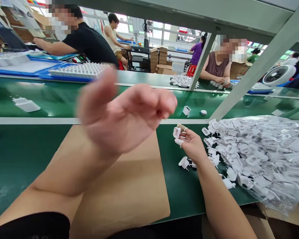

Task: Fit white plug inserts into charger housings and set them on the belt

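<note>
Picking-up step, likely: your right hand pinched a white plug housing over the green bench, beside the heaped housings. Your left hand, blurred, hung half-open, nothing visible in it. Next move seemingly wanted a steady pinch.

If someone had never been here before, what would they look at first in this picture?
Probably the person's left hand, because it looks huge and blurry right in the middle. Next might be the big heap of white plastic pieces on the right, many of them in a clear plastic bag. Between those two, the right hand holds a small white piece at its fingertips.
</note>
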The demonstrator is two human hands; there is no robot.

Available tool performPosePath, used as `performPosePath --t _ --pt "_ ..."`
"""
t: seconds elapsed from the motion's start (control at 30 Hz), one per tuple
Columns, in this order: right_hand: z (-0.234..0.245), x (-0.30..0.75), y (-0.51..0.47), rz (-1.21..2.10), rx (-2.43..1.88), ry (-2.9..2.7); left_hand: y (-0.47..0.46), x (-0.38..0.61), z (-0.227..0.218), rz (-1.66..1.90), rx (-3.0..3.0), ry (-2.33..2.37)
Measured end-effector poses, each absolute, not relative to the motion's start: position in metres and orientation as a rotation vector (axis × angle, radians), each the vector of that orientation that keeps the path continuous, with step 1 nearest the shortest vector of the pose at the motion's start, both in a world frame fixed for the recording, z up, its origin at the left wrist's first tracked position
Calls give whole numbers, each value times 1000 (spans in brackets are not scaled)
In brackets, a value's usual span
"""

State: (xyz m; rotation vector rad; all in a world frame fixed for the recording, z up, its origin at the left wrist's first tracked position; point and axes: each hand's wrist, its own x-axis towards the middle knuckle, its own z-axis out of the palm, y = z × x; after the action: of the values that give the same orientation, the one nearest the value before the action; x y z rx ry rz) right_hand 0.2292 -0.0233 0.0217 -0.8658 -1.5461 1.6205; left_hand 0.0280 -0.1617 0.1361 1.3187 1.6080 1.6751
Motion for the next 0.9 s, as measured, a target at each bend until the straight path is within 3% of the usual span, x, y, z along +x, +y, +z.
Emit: performPosePath --t 0.13,0.3,0.43,0.7,0.9 --pt "22 227 -27 1553 -939 -1677 -54 26 120 1639 1421 1341" --pt "21 227 -28 1592 -915 -1661 54 6 52 1364 1336 1561" --pt "20 230 -26 1636 -881 -1658 93 16 24 1110 1558 1706" --pt "22 229 -26 1688 -879 -1605 116 30 -1 1013 1702 1904" --pt "28 230 -25 1685 -794 -1386 41 7 5 1115 1828 1900"
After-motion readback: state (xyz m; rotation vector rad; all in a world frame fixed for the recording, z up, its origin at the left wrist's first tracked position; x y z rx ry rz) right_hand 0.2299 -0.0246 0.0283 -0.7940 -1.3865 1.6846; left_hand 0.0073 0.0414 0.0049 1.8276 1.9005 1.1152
